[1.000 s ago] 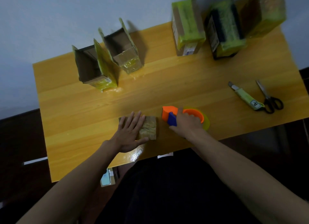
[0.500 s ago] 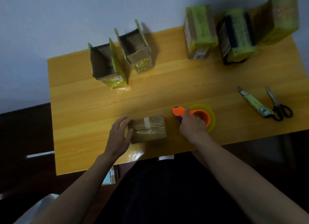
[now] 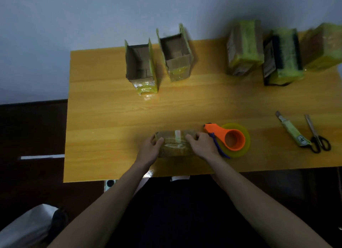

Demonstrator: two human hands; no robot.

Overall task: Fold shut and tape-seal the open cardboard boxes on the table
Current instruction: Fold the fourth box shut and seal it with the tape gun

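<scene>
A person's left hand (image 3: 150, 148) and right hand (image 3: 202, 146) gripped the two ends of a small taped cardboard box (image 3: 175, 143) at the near edge of the table (image 3: 111, 118), fingers curled over its top, the orange tape dispenser (image 3: 228, 137) lying free just to its right. Sealing of this box appeared to be finishing. Two open boxes, one (image 3: 141, 68) left of the other (image 3: 176, 57), waited at the far side, so the next move would likely be setting this one aside and fetching one.

Head view looks steeply down, close over the table (image 3: 111, 118).
</scene>
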